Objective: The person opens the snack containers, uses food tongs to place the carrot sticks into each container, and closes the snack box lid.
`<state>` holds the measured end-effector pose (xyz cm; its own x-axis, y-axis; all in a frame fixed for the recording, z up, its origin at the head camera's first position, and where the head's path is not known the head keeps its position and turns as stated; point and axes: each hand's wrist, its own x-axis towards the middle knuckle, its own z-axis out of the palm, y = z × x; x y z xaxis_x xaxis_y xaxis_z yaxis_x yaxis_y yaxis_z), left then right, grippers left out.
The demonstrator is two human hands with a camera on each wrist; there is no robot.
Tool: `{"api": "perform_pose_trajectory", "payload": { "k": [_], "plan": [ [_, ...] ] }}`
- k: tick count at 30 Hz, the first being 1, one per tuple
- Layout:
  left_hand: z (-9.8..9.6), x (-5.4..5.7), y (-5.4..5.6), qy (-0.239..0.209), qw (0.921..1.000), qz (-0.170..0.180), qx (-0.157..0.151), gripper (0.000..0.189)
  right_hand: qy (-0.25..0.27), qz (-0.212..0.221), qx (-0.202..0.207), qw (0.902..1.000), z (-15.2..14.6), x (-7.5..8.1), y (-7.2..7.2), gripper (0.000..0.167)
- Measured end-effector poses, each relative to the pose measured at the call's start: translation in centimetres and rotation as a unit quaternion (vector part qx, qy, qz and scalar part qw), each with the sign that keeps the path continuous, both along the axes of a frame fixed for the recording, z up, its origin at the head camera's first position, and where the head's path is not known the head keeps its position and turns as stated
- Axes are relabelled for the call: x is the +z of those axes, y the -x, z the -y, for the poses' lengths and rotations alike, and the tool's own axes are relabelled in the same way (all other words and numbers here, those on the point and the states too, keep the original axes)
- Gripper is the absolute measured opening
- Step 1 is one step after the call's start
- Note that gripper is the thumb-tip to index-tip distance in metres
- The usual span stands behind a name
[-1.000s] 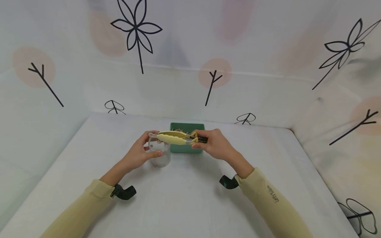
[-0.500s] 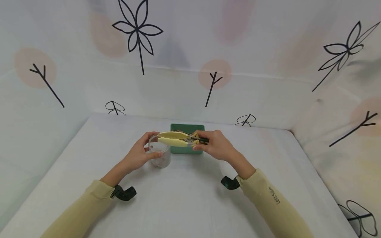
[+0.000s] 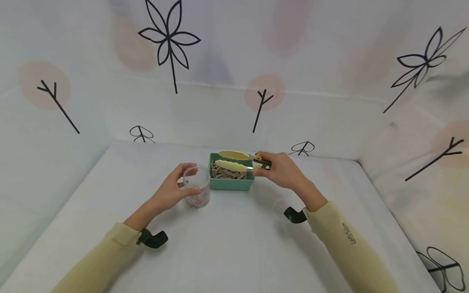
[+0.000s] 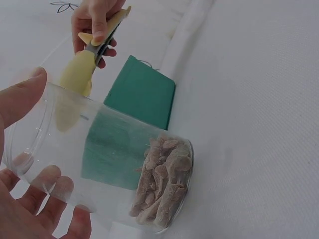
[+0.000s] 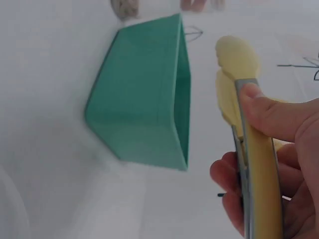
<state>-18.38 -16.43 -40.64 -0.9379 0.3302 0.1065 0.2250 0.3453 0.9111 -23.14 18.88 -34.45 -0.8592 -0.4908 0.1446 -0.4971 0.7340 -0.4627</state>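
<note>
My left hand (image 3: 169,189) holds a clear plastic jar (image 3: 200,189) upright on the table, thumb in front and fingers behind. Brownish-grey stick-like pieces (image 4: 164,181) cover the bottom of the jar in the left wrist view. In my right hand (image 3: 283,171) is a pair of yellow-headed tongs (image 3: 231,165), gripped by the handles. The tong heads hang over a green box (image 3: 230,185), spread apart, with nothing seen between them. Similar grey pieces (image 3: 225,174) lie inside the box, just right of the jar.
A faint clear round lid (image 3: 277,209) lies on the white-covered table (image 3: 220,252), partly behind the camera on the right wrist. A patterned cloth wall (image 3: 212,110) stands behind the box, with cloth at both sides too.
The tongs have moved right, from above the jar's mouth to above the green box, and their heads have spread wider. The left hand and jar have stayed in place.
</note>
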Motion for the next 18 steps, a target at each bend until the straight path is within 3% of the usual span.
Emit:
{"api": "perform_pose_trajectory", "payload": {
  "k": [6, 18],
  "plan": [
    [0.0, 0.0, 0.0, -0.001, 1.0000, -0.002, -0.003, 0.077, -0.116, 0.008, -0.012, 0.9931, -0.3, 0.2, 1.0, 0.074],
    [-0.1, 0.2, -0.1, 0.002, 1.0000, 0.000, -0.002, 0.077, -0.230, 0.072, -0.008, 0.9705, 2.2, 1.2, 3.3, 0.088]
  ]
}}
